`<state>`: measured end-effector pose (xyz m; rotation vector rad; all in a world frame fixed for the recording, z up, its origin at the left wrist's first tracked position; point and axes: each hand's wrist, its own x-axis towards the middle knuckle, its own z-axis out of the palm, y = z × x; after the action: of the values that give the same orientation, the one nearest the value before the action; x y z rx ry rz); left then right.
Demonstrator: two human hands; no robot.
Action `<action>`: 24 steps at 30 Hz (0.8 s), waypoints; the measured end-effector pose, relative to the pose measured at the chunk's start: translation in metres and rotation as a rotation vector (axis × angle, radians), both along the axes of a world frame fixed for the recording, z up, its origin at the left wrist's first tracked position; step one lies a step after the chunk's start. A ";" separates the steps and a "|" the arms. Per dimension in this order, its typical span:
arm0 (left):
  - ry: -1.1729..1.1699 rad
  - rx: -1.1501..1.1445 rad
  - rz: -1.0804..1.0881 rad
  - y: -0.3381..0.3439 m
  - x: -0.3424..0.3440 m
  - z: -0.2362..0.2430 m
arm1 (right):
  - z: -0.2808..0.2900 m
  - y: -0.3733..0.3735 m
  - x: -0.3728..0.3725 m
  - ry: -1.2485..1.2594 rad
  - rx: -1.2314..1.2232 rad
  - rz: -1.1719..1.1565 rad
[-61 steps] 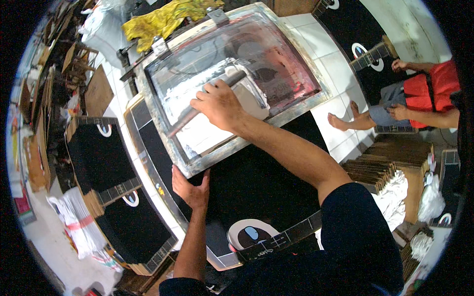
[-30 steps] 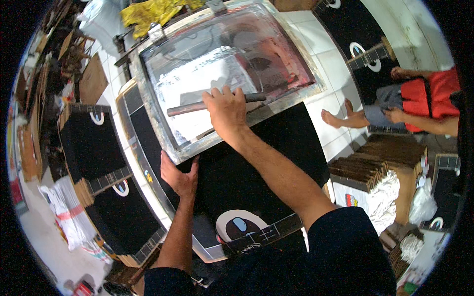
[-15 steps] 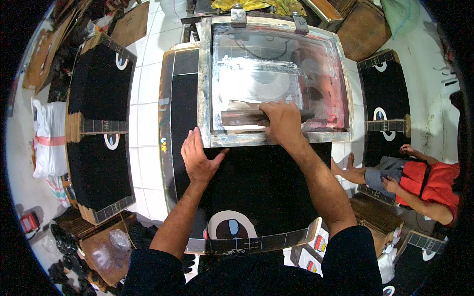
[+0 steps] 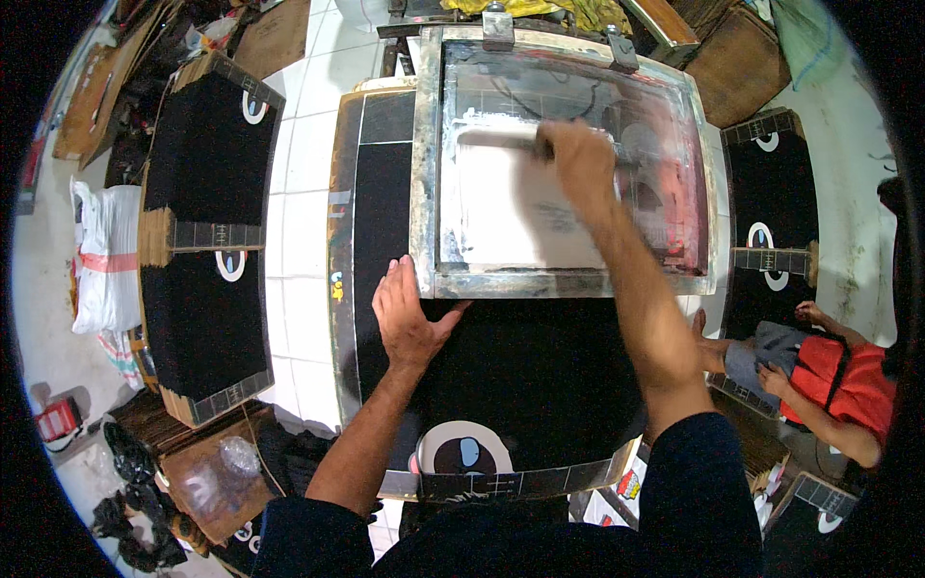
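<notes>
A framed printing screen lies over the far part of a black board in front of me. White ink coats the left part of its mesh, and red and dark stains mark the right. My right hand, blurred, grips a dark squeegee at the far end of the white area. My left hand is open, its fingers stretched along the screen's near left corner and its thumb along the near rail. On the board's near end shows a printed round eye.
Metal hinge clamps hold the screen's far rail. Stacks of black printed boards stand at left and right. Another person in a red top sits at right. White sacks and a cardboard box are at left.
My right hand has pushed the squeegee from the screen's near rail to its far side, and white ink now covers more mesh. My left hand stays at the corner; the view has shifted slightly.
</notes>
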<state>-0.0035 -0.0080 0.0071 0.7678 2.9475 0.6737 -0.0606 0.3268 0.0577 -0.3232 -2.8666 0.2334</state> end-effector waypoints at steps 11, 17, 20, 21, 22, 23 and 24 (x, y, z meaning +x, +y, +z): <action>0.062 0.014 -0.009 0.000 0.001 -0.003 | -0.006 0.020 -0.033 0.232 0.198 -0.003; 0.074 0.042 -0.009 0.000 0.002 -0.006 | -0.009 -0.004 0.010 0.181 0.189 0.010; 0.089 0.066 -0.016 0.000 0.002 -0.006 | 0.007 -0.041 0.065 -0.006 0.145 -0.010; 0.089 0.068 -0.016 0.000 0.002 -0.005 | 0.012 -0.048 0.078 -0.043 0.105 -0.012; 0.086 0.060 -0.016 0.000 0.002 -0.004 | 0.015 -0.050 0.083 -0.140 0.044 -0.008; 0.074 0.045 -0.013 0.000 0.002 -0.004 | 0.016 -0.045 0.079 -0.079 0.067 0.017; 0.059 0.028 -0.011 0.000 0.002 -0.003 | 0.015 -0.035 0.070 -0.076 0.070 0.050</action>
<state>-0.0020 -0.0076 0.0041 0.8190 2.9908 0.7048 0.0094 0.2917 0.0729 -0.2525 -2.9522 0.1320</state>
